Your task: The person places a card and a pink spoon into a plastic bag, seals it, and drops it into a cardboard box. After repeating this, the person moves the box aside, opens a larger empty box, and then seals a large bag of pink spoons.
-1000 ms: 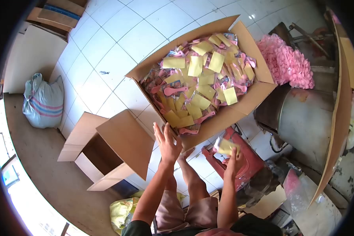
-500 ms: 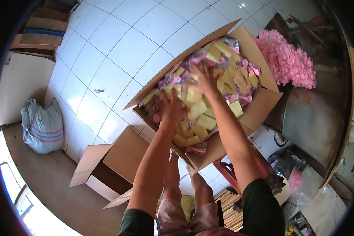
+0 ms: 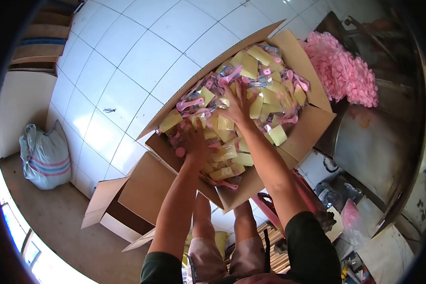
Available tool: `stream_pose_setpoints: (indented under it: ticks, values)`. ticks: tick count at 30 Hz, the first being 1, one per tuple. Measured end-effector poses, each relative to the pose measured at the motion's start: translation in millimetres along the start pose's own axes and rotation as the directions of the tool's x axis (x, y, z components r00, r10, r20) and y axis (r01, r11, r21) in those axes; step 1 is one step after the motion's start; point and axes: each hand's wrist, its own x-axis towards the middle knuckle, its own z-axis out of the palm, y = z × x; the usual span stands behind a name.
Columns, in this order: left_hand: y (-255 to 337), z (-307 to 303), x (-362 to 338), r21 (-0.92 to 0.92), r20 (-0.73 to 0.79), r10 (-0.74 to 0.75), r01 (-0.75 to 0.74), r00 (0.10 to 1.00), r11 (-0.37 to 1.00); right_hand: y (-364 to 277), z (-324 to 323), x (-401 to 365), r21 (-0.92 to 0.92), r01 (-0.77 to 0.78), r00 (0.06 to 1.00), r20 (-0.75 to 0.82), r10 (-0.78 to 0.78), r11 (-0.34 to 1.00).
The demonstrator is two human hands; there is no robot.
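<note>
A large open cardboard box [image 3: 310, 130] is heaped with clear plastic packets [image 3: 227, 151] holding yellow cards and pink spoon-shaped pieces [image 3: 230, 75]. My left hand [image 3: 194, 142] lies on the packets near the box's left corner, fingers spread. Over the middle of the heap, my right hand [image 3: 236, 104] rests with fingers apart, just below a pink spoon-shaped piece. Neither hand is closed around a packet. The undersides of both hands are hidden.
A smaller open carton [image 3: 144, 191] stands at the lower left on the floor. Farther left sits a tied white sack [image 3: 45, 158]. A pink heap [image 3: 341, 71] lies right of the box, beside a worn metal surface [image 3: 374, 146]. A red frame [image 3: 300, 189] is under my right forearm.
My left hand has shifted slightly left and down, and my right hand slightly left and down across the packets. Pink pieces near the right fingers now show more clearly.
</note>
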Motion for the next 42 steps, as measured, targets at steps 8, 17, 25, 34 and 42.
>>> stream_pose_setpoints:
  ticks: [8,17,25,34,42]
  values:
    - [21,-37,-39,-0.245,-0.286,0.024,-0.097,0.958,0.965,113,-98,31,-0.048,0.009,0.917,-0.398,-0.027,0.999]
    - [76,23,-13,-0.133,-0.391,0.083,-0.145,0.917,0.980,204,-32,-39,0.075,-0.170,0.977,-0.116,0.178,0.983]
    - [89,10,4,-0.001,-0.203,-0.024,0.024,0.979,1.000,220,-33,0,-0.047,-0.325,0.946,-0.022,0.324,0.945]
    - [73,-23,-17,-0.286,-0.224,-0.059,-0.008,0.973,0.958,145,-77,106,0.028,0.003,1.000,-0.007,-0.002,1.000]
    - [75,-33,53,-0.279,-0.409,-0.233,0.122,0.882,0.953,98,-39,90,-0.112,-0.061,0.974,0.210,0.084,0.992]
